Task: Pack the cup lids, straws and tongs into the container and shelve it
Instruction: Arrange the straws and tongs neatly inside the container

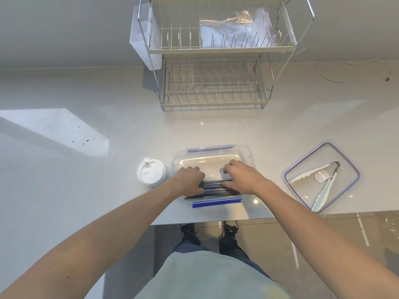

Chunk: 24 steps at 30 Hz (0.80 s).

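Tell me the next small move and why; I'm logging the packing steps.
Probably let go of the straws and reach for the cup lids. Both hands, left and right, rest on the bundle already lying in the container, while the lids and the tongs remain outside.

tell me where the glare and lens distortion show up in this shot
Head view: a bright sunlit patch falls on the white glossy countertop at left; small specular glints sit near the clear plastic container; wide-angle distortion bows the two-tier wire dish rack and stretches the forearms; focus looks even.
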Available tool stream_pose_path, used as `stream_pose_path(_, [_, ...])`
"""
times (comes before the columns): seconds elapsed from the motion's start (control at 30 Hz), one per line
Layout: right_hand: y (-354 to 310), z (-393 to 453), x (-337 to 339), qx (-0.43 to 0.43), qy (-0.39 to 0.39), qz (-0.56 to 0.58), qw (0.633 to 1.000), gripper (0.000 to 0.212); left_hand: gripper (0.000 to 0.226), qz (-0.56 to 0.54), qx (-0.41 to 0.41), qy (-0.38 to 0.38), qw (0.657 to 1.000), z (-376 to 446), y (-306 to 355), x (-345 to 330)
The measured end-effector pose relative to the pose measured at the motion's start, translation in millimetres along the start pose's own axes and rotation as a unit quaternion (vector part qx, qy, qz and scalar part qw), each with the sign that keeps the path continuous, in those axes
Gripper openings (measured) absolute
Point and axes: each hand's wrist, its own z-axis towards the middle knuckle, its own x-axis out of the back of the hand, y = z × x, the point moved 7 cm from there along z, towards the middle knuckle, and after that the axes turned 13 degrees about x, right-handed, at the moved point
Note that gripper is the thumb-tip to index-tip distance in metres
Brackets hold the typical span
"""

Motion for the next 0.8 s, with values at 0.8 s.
stream_pose_path(0.8, [242, -206, -9, -0.19, 0.001, -0.05, 0.98, 0.098, 0.117, -0.105, -0.067, 0.121, 0.985, 55, 325, 41])
